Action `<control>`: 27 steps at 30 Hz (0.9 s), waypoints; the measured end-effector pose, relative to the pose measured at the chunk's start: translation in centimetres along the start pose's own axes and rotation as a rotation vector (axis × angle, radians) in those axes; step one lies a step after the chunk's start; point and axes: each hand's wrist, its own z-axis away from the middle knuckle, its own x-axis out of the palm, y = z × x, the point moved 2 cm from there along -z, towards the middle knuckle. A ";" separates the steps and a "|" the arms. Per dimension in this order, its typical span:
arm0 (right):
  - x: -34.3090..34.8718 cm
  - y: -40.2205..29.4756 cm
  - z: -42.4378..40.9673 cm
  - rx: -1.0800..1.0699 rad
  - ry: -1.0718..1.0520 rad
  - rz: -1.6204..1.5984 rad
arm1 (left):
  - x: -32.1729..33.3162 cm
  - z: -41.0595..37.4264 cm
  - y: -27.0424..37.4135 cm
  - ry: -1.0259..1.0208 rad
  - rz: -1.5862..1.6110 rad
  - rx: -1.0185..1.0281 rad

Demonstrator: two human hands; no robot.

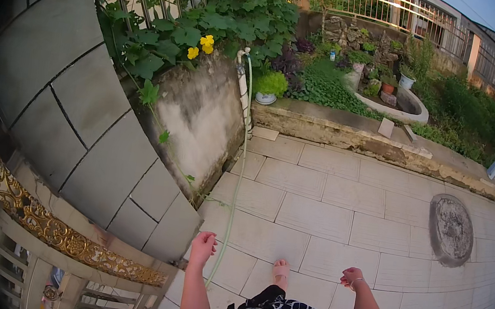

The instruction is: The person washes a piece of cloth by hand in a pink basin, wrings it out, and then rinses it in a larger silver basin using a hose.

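Observation:
My left hand (204, 246) hangs at the lower middle, fingers curled, with no object visible in it. Just right of it runs a pale green garden hose (236, 190), which lies along the tiles and rises to a tap (245, 53) on a wrapped standpipe (243, 88). My right hand (351, 277), a bracelet at its wrist, is loosely curled over the paving and shows nothing in its fingers. A sandalled foot (280, 270) is between the two hands on the tiled floor (332, 222).
A tiled wall (103, 145) and an ornate metal gate (59, 233) stand left. A flowering vine (218, 19) covers the fence. Ahead, a low concrete ledge (335, 131) edges a garden with potted plants and a curved basin (414, 115). A round cement patch (451, 230) lies right.

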 end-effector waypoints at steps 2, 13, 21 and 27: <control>0.6 -5.5 -4.1 -0.071 -0.019 -0.029 | 1.8 -4.3 2.4 0.009 -0.020 0.020; -6.6 -13.9 -20.6 0.372 0.008 -0.070 | 13.5 -29.9 14.1 -0.247 -0.499 0.199; -11.3 -29.9 -40.7 0.384 -0.023 0.177 | 15.4 -44.0 14.5 0.051 -0.905 -0.077; -6.0 -57.9 -51.0 0.050 -0.071 0.395 | 15.1 -51.2 10.9 0.093 -0.616 -0.145</control>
